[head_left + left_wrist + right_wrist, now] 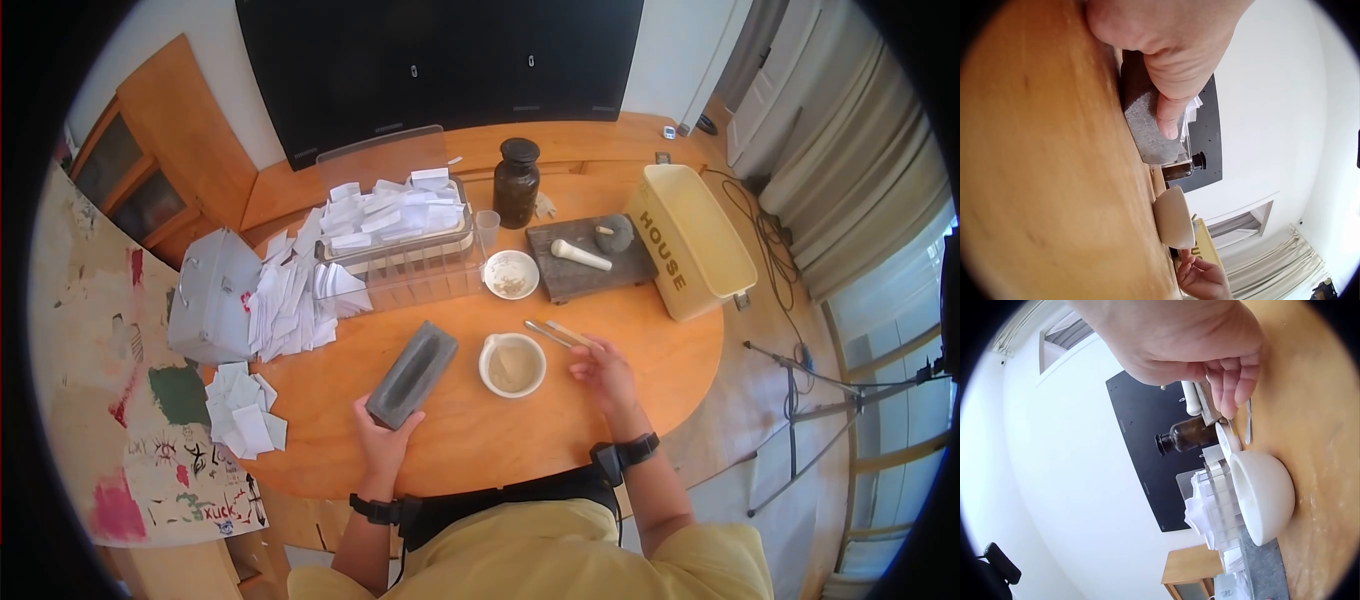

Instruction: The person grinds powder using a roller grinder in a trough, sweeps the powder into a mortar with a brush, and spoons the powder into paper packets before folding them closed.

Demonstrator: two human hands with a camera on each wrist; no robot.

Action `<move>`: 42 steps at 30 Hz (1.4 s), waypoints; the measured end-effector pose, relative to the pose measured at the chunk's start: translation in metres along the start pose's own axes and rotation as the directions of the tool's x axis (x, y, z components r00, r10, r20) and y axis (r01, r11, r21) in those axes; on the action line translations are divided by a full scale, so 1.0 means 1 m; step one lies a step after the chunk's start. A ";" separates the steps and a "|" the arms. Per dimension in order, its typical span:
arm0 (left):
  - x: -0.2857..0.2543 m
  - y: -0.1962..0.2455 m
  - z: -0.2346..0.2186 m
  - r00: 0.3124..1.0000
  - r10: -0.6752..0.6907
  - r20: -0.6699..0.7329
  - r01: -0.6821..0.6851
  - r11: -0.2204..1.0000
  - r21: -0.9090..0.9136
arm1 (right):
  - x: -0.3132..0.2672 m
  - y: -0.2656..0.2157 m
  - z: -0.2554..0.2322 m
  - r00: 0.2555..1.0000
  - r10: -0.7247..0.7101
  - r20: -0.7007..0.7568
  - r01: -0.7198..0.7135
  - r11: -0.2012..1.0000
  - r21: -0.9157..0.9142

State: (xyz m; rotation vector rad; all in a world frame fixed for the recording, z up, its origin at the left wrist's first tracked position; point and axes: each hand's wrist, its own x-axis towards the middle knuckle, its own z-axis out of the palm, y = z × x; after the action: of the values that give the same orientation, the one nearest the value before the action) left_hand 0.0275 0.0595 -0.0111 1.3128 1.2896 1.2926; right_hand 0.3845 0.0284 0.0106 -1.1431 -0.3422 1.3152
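Note:
My left hand (384, 436) grips the near end of a grey stone trough (424, 360) with a long hollow in its top. In the left wrist view the thumb presses along the side of the stone, close over the table. Right of it stands a white mortar bowl (487, 376) with a spout, light brown powder (515, 367) inside. My right hand (606, 378) is just beyond the bowl's right side, its fingertips pinching a thin, pale wooden stick (568, 332). A slim metal spatula (1249, 428) lies beside the stick on the table.
Behind the bowl are a white dish (511, 257), a dark stone slab (560, 284) with a white pestle (580, 254), and a brown glass jar (517, 190). A yellow bin (690, 245) stands right. Paper slips (290, 300) and a metal case (207, 300) crowd the left.

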 end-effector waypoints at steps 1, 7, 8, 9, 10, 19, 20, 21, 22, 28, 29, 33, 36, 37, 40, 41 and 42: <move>-0.002 -0.003 -0.002 1.000 0.009 -0.004 -0.009 1.000 0.000 | -0.001 -0.001 0.004 1.000 0.011 0.025 -0.011 1.000 -0.003; -0.002 0.000 -0.001 1.000 -0.021 -0.022 0.022 0.998 0.052 | -0.010 -0.010 0.005 0.982 -0.025 0.185 0.033 0.998 -0.045; -0.002 0.000 -0.001 1.000 -0.019 -0.018 0.020 0.999 0.039 | -0.010 -0.010 0.003 0.988 -0.021 0.152 0.043 0.989 -0.145; -0.002 0.000 -0.001 1.000 -0.017 -0.014 0.017 1.000 0.026 | -0.009 -0.008 0.001 0.993 -0.020 0.120 0.049 0.969 -0.243; -0.002 -0.001 -0.001 1.000 -0.014 -0.011 0.014 1.000 0.013 | -0.008 -0.008 0.000 0.996 -0.023 0.088 0.051 0.939 -0.340; 0.000 -0.005 -0.002 0.998 0.061 0.006 -0.061 0.997 0.048 | -0.009 -0.007 0.000 0.993 -0.071 0.095 0.099 0.936 -0.336; 0.000 -0.007 -0.002 0.998 0.056 0.004 -0.056 0.997 0.048 | -0.009 -0.007 0.000 0.992 -0.085 0.090 0.111 0.931 -0.349; 0.000 -0.008 -0.002 0.999 0.049 0.001 -0.049 0.998 0.048 | -0.010 -0.006 0.001 0.992 -0.098 0.084 0.122 0.925 -0.361; -0.001 -0.010 -0.003 0.999 0.044 -0.001 -0.044 0.998 0.049 | -0.010 -0.006 0.000 0.991 -0.111 0.079 0.133 0.918 -0.373; -0.001 -0.010 -0.003 1.000 0.020 -0.011 -0.019 0.999 0.029 | 0.003 -0.011 -0.009 0.992 -0.084 0.098 0.098 0.985 -0.140; -0.001 -0.010 -0.003 1.000 0.025 -0.012 -0.024 0.999 0.048 | 0.008 -0.014 -0.009 0.993 -0.094 0.068 0.101 0.988 -0.117; -0.001 -0.005 -0.004 1.000 0.008 -0.016 -0.006 0.994 0.108 | 0.040 -0.033 0.002 0.994 -0.111 -0.020 0.110 0.993 -0.051; -0.001 0.000 -0.003 1.000 -0.005 -0.014 0.007 0.992 0.127 | 0.063 -0.039 0.013 0.990 -0.133 -0.044 0.130 0.988 -0.079; -0.001 0.000 -0.004 1.000 -0.007 -0.013 0.009 0.991 0.131 | 0.069 -0.040 0.016 0.988 -0.144 -0.049 0.138 0.985 -0.099; 0.000 -0.007 -0.006 0.999 0.037 -0.007 -0.035 0.986 0.163 | 0.078 -0.042 0.025 0.986 -0.150 -0.070 0.134 0.971 -0.200; 0.000 -0.008 -0.006 0.999 0.043 -0.012 -0.041 0.988 0.150 | 0.078 -0.042 0.026 0.982 -0.172 -0.078 0.147 0.957 -0.251; 0.000 -0.008 -0.005 0.999 0.049 -0.017 -0.046 0.990 0.136 | 0.078 -0.041 0.027 0.977 -0.194 -0.085 0.160 0.940 -0.303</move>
State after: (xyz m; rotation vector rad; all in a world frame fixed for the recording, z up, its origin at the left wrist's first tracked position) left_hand 0.0215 0.0595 -0.0190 1.4363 1.3881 1.2718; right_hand 0.4111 0.1158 0.0259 -1.3968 -0.5581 1.0574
